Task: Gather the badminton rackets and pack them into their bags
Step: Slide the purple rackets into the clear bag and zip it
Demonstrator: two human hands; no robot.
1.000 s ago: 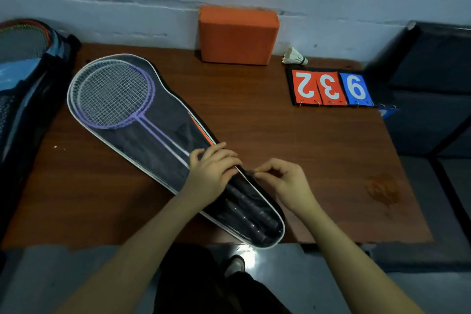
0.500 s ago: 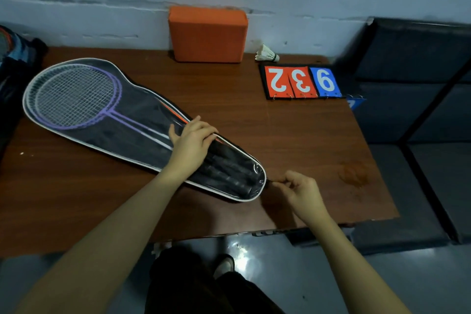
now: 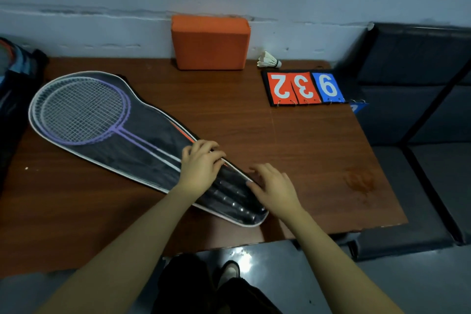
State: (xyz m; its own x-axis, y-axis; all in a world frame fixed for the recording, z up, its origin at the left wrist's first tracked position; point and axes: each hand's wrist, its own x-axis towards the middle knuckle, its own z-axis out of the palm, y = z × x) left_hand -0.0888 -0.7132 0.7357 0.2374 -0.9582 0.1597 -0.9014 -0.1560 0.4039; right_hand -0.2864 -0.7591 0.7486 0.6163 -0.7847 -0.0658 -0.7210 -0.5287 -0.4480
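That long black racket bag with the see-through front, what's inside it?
Inside the black racket bag: a purple-framed racket and dark grips. The left hand covers the shafts, so the racket count is unclear.

Bare forearms (image 3: 142,232), dark trousers (image 3: 204,288)

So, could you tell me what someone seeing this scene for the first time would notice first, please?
Most likely the long racket bag lying diagonally across the wooden table, with a purple racket showing through its clear face. Both hands rest on its narrow handle end, the left hand on top and the right hand at its edge. At the back, an orange block stands against the wall, beside a shuttlecock and a flip scoreboard.
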